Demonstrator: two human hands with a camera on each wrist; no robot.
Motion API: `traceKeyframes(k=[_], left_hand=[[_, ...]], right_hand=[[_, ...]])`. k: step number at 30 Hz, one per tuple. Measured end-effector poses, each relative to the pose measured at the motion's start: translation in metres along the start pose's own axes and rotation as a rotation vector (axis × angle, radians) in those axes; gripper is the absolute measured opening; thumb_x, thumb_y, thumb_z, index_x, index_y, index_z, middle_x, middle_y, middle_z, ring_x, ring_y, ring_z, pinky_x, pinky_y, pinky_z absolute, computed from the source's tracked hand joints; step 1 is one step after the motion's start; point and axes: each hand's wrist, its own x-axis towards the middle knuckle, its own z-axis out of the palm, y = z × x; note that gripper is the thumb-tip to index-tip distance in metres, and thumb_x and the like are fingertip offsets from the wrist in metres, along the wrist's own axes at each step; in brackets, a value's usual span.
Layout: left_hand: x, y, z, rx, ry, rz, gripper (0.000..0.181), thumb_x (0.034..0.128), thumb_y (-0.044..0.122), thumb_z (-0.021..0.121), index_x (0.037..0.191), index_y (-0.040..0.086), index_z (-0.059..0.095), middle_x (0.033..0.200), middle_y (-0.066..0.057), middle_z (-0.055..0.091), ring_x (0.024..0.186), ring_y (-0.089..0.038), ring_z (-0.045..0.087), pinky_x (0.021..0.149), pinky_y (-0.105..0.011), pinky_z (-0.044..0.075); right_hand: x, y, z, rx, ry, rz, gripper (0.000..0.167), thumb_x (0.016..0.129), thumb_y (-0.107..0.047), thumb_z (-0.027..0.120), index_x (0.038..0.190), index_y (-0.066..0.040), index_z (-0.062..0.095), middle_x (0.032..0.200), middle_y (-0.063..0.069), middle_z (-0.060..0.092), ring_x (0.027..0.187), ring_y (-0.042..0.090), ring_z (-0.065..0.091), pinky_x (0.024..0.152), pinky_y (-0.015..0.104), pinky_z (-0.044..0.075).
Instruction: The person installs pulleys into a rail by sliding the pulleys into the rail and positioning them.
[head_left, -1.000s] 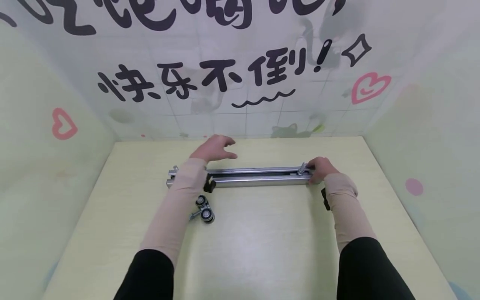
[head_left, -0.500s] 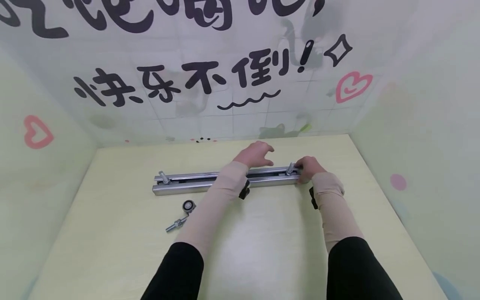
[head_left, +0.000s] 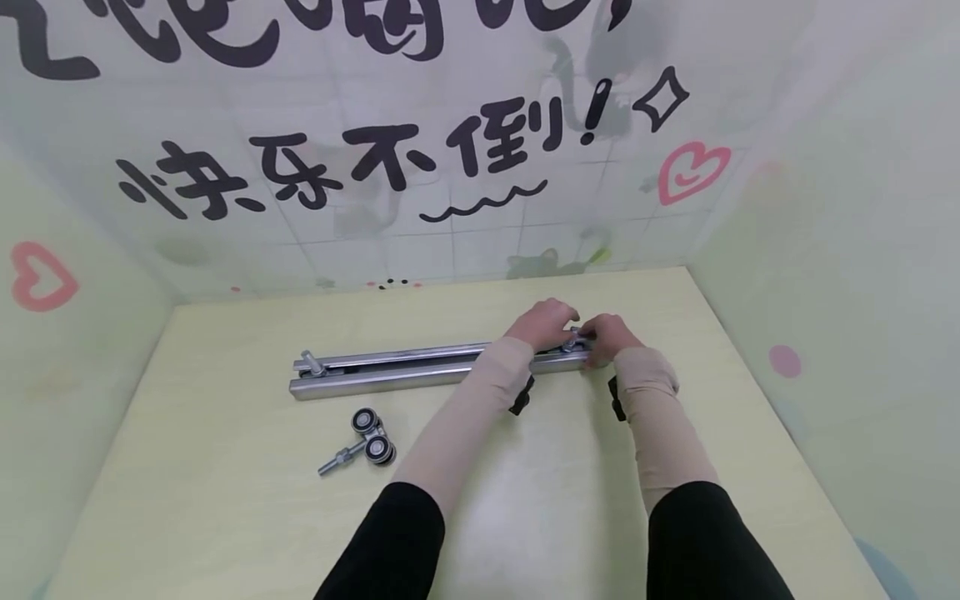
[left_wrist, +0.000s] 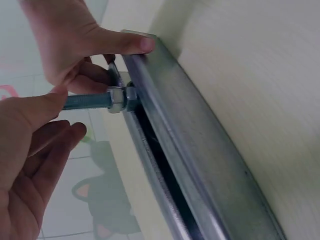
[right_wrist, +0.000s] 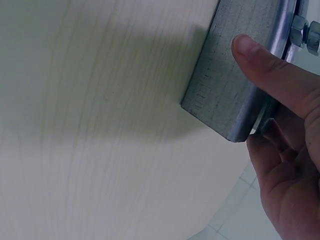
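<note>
A metal C-shaped track [head_left: 397, 377] lies across the table with its slot upward. At its right end my right hand [head_left: 609, 337] grips it, the thumb [right_wrist: 247, 47] on the near wall and the fingers on the far side. My left hand [head_left: 543, 325] is at the threaded bolt [left_wrist: 90, 101] that rises from the slot there. In the left wrist view its thumb overlaps the bolt's tip, while a gap shows below the bolt before the fingertips. Nuts [left_wrist: 117, 99] sit at the bolt's base. A second bolt [head_left: 311, 363] sticks up at the track's left end.
A loose roller hanger [head_left: 372, 437] with black-rimmed wheels and a threaded bolt lies in front of the track, left of my left forearm. The pale wooden tabletop [head_left: 225, 500] meets printed walls at the back and both sides.
My left hand has moved right along the track to the bolt at the right end, uncovering the left bolt and the roller hanger. My right hand keeps its grip.
</note>
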Motion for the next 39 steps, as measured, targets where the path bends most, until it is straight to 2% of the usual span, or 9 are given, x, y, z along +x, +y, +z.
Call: traceKeyframes(k=[5, 9, 13, 19, 26, 39], left_hand=[[-0.001, 0.001, 0.007, -0.033, 0.077, 0.038, 0.016, 0.0868, 0.011, 0.059, 0.098, 0.007, 0.069, 0.093, -0.003, 0.068, 0.080, -0.014, 0.060, 0.072, -0.024, 0.047], [-0.001, 0.002, 0.011, -0.050, 0.104, 0.006, 0.012, 0.0867, 0.011, 0.058, 0.089, 0.008, 0.070, 0.083, -0.001, 0.067, 0.072, -0.012, 0.058, 0.066, -0.022, 0.046], [-0.002, 0.001, 0.012, -0.055, 0.098, -0.033, 0.012, 0.0869, 0.010, 0.058, 0.088, 0.008, 0.070, 0.082, -0.001, 0.067, 0.071, -0.012, 0.057, 0.065, -0.022, 0.046], [-0.004, 0.000, 0.011, -0.051, 0.076, -0.044, 0.012, 0.0865, 0.011, 0.059, 0.090, 0.008, 0.070, 0.085, -0.001, 0.067, 0.073, -0.013, 0.058, 0.067, -0.022, 0.046], [-0.008, -0.001, 0.009, 0.004, 0.064, -0.061, 0.014, 0.0875, 0.009, 0.057, 0.094, 0.010, 0.070, 0.092, -0.001, 0.068, 0.082, -0.014, 0.061, 0.072, -0.023, 0.049], [-0.015, -0.009, 0.004, 0.035, 0.046, -0.054, 0.011, 0.0865, 0.009, 0.058, 0.088, 0.010, 0.068, 0.087, 0.000, 0.065, 0.078, -0.013, 0.057, 0.069, -0.023, 0.047]], right_hand=[[-0.001, -0.007, 0.000, -0.004, -0.004, 0.019, 0.062, 0.051, -0.003, 0.084, 0.109, 0.003, 0.063, 0.108, 0.019, 0.063, 0.101, 0.032, 0.055, 0.094, 0.043, 0.042], [-0.001, -0.011, 0.000, 0.008, -0.010, 0.013, 0.062, 0.052, -0.002, 0.083, 0.109, 0.004, 0.062, 0.107, 0.020, 0.063, 0.101, 0.033, 0.056, 0.094, 0.042, 0.042], [-0.001, -0.013, 0.001, 0.013, -0.014, 0.014, 0.063, 0.051, -0.001, 0.083, 0.110, 0.004, 0.062, 0.107, 0.020, 0.063, 0.101, 0.033, 0.055, 0.093, 0.042, 0.042], [-0.001, -0.011, 0.003, 0.005, -0.018, 0.002, 0.062, 0.052, -0.002, 0.083, 0.110, 0.004, 0.062, 0.108, 0.020, 0.063, 0.100, 0.032, 0.055, 0.092, 0.043, 0.042], [0.000, -0.008, 0.005, 0.014, -0.021, 0.005, 0.062, 0.049, -0.005, 0.085, 0.107, 0.002, 0.063, 0.106, 0.017, 0.064, 0.098, 0.031, 0.055, 0.090, 0.043, 0.042], [0.002, -0.003, 0.001, 0.006, -0.043, 0.049, 0.071, 0.051, -0.005, 0.085, 0.116, 0.004, 0.057, 0.116, 0.021, 0.058, 0.105, 0.035, 0.052, 0.095, 0.046, 0.040]])
